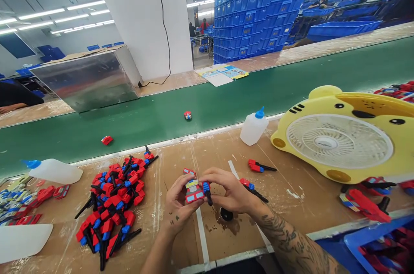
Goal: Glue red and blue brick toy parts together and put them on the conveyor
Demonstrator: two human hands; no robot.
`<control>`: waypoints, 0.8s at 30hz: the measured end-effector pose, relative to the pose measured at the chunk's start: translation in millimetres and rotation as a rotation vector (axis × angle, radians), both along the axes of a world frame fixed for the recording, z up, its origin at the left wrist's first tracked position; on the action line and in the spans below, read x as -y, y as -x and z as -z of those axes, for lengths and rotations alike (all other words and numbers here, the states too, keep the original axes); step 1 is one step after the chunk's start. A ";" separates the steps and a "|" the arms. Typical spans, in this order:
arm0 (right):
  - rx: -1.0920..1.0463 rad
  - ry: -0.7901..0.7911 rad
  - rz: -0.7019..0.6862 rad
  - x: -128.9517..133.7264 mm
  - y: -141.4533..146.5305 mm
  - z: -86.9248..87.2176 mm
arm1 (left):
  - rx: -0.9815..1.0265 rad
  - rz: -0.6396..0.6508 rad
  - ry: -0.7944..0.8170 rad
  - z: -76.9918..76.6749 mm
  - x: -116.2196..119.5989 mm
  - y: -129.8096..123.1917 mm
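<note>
My left hand (180,201) is closed around a red toy robot body (193,188) with grey, yellow and light blue patches. My right hand (230,187) pinches a small toy arm (206,188), blue and red with a black rod, against the body's right side; whether the two are joined I cannot tell. Below my right hand stands a small round black cup (225,214) on a wet patch. Two similar arm pieces lie to the right, one loose arm (258,166) farther off and another arm (250,185) beside my wrist.
A heap of red, blue and black arms (116,196) lies left, near a white squeeze bottle (54,170). Another bottle (254,127) and a yellow fan (336,136) stand right. Behind runs a green conveyor (148,121) carrying two small red pieces. A blue bin (355,239) sits lower right.
</note>
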State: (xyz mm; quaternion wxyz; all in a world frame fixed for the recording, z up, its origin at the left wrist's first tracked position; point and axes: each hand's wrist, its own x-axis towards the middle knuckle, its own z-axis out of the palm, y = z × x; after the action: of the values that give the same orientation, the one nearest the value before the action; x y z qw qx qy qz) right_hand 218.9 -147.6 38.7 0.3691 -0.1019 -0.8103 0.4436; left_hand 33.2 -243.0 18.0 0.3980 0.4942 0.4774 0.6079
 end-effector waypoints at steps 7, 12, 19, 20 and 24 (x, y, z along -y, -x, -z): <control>-0.043 -0.083 0.027 14.7 3.6 -4.4 | 0.056 -0.013 0.004 0.9 13.3 7.4; -0.123 0.147 0.150 8.4 -14.1 -19.3 | 0.282 -0.141 0.029 8.2 26.3 35.9; -0.068 0.644 0.102 7.6 1.0 -12.7 | 0.568 -0.037 -0.032 6.0 19.7 24.7; -0.072 0.685 0.103 8.9 3.5 -9.5 | 0.596 -0.032 -0.018 6.8 19.9 21.9; -0.081 0.823 0.054 12.1 5.5 0.5 | 0.668 -0.012 0.075 11.3 27.1 21.5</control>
State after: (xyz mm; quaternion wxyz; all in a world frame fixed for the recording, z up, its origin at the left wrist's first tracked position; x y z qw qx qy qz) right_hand 213.4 -159.7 38.3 0.3404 -0.2448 -0.5471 0.7245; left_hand 11.8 -270.1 6.7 0.5468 0.2498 0.3455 0.7206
